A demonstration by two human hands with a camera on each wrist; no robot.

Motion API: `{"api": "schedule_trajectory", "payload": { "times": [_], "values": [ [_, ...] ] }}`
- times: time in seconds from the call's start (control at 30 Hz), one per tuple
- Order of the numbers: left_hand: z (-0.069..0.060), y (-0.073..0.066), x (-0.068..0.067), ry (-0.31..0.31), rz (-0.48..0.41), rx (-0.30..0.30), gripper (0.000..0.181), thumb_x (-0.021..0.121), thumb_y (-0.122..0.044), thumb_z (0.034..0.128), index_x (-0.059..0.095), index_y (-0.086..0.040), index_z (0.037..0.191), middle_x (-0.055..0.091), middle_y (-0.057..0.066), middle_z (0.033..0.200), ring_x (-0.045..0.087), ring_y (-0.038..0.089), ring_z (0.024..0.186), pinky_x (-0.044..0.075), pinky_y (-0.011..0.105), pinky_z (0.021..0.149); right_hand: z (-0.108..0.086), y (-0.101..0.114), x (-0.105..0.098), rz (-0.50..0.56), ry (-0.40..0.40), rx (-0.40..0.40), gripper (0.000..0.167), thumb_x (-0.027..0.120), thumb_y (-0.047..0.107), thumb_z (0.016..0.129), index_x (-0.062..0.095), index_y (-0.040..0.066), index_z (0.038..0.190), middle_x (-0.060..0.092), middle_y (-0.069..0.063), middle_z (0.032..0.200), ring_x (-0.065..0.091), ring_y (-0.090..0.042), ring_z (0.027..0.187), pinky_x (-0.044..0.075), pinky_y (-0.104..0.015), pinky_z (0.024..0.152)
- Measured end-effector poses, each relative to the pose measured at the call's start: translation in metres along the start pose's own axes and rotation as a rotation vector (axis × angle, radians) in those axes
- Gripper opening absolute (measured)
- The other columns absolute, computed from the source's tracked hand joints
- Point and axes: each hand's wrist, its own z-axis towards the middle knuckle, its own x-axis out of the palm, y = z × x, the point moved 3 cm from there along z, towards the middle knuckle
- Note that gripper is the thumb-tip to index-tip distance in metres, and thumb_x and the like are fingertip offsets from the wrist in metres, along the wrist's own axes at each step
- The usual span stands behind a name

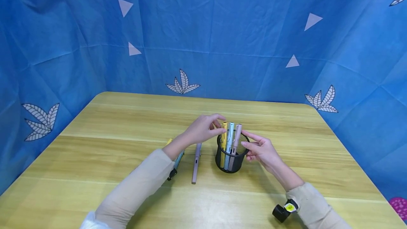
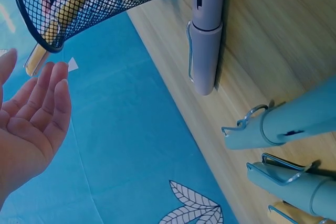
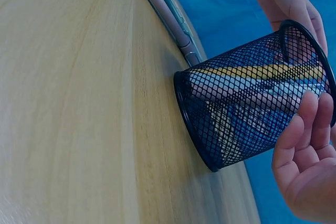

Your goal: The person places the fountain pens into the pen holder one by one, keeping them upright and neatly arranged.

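A black mesh pen cup (image 1: 233,163) stands upright on the table, holding a yellow pen (image 1: 224,135), a light blue pen (image 1: 230,137) and a mauve pen (image 1: 236,139). My left hand (image 1: 203,129) is at the yellow pen's top, thumb and fingers spread apart around it; whether they touch it is unclear. At the cup's right side, my right hand (image 1: 261,150) has its fingertips against or close to the mesh (image 3: 252,93) and rim. On the table left of the cup lies another mauve pen (image 1: 196,165). Two teal pens (image 2: 294,119) lie beyond it, partly behind the left arm.
Another yellow pen (image 1: 170,141) lies beside the teal ones, mostly hidden by the left forearm. The wood-patterned table (image 1: 270,116) meets a blue curtain (image 1: 241,27) at its back and sides.
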Motion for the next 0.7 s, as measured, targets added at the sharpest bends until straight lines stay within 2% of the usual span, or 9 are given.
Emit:
{"api": "schedule_trajectory", "payload": {
  "times": [0.27, 0.5, 0.7],
  "values": [
    [-0.004, 0.004, -0.006, -0.025, -0.021, -0.038, 0.034, 0.054, -0.027, 0.0900, 0.055, -0.007, 0.118, 0.062, 0.002, 0.085, 0.056, 0.012, 0.068, 0.046, 0.020, 0.060, 0.000, -0.002, 0.001, 0.016, 0.005, -0.010, 0.051, 0.062, 0.004, 0.083, 0.044, 0.007, 0.130, 0.064, -0.008, 0.075, 0.053, -0.011, 0.047, 0.048, -0.022, 0.049],
    [-0.008, 0.006, -0.010, -0.027, -0.023, -0.069, 0.035, 0.055, -0.027, 0.0894, 0.055, -0.007, 0.118, 0.062, 0.002, 0.085, 0.055, 0.010, 0.067, 0.046, 0.020, 0.061, 0.000, -0.002, 0.000, 0.051, 0.005, -0.008, 0.048, 0.061, 0.003, 0.083, 0.048, 0.011, 0.128, 0.065, -0.007, 0.074, 0.054, -0.011, 0.047, 0.048, -0.022, 0.049],
    [-0.011, 0.010, -0.012, -0.030, -0.045, -0.088, 0.036, 0.056, -0.027, 0.0886, 0.055, -0.006, 0.118, 0.062, 0.002, 0.085, 0.055, 0.012, 0.067, 0.046, 0.021, 0.061, 0.001, -0.003, 0.000, 0.053, -0.001, 0.000, 0.053, 0.061, 0.003, 0.083, 0.040, 0.006, 0.132, 0.065, -0.009, 0.077, 0.054, -0.011, 0.046, 0.048, -0.022, 0.048]
  ]
}}
